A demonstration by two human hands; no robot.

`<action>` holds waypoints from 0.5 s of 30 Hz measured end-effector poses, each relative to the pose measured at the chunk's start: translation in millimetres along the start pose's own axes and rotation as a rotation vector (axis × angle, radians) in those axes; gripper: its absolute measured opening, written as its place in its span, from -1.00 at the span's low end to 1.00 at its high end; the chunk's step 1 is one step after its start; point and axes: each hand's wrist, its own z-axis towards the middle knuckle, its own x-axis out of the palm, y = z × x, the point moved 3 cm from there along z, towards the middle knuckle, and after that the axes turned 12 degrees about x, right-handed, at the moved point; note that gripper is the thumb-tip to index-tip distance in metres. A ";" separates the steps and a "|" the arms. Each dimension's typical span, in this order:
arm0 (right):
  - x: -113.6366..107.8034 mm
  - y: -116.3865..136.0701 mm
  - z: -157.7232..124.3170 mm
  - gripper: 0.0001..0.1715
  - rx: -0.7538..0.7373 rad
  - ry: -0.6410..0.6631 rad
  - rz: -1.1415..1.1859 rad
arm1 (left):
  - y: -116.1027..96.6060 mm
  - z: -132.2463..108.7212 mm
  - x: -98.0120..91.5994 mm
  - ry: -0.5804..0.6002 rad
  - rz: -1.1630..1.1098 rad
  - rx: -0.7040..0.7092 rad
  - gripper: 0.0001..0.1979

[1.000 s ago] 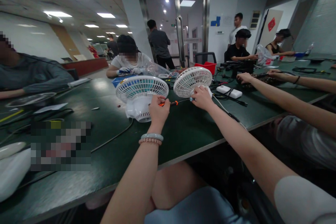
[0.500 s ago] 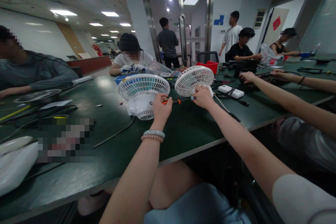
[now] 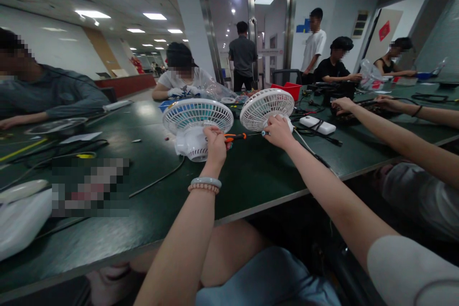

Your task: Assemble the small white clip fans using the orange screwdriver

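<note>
My left hand (image 3: 215, 146) is closed round the orange-and-black handle of a screwdriver (image 3: 236, 137). Its thin shaft points right, toward the fingers of my right hand (image 3: 278, 131). Those fingers grip the back housing of a white fan (image 3: 267, 105) with a round grille, tilted on the table. By the right fingertips is a small pale-blue thing that I cannot make out. A second white fan (image 3: 195, 119), with bluish blades behind its grille, stands right behind my left hand. My fingers hide part of each fan's housing.
On the green table (image 3: 161, 210) lie a white box with a dark cable (image 3: 318, 125), a red bin (image 3: 289, 90) and loose cables. A white casing (image 3: 25, 220) lies at the left. Another person's hands (image 3: 344, 104) work at the right; more people sit across the table.
My left hand has shifted slightly left and turned about the screwdriver handle, showing more of it. My right hand stays on the fan. The person by the door has moved right.
</note>
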 end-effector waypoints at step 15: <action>-2.2 1.5 0.5 -0.73 0.019 0.029 -0.002 | -0.6 1.2 -1.2 0.166 0.157 0.000 -0.84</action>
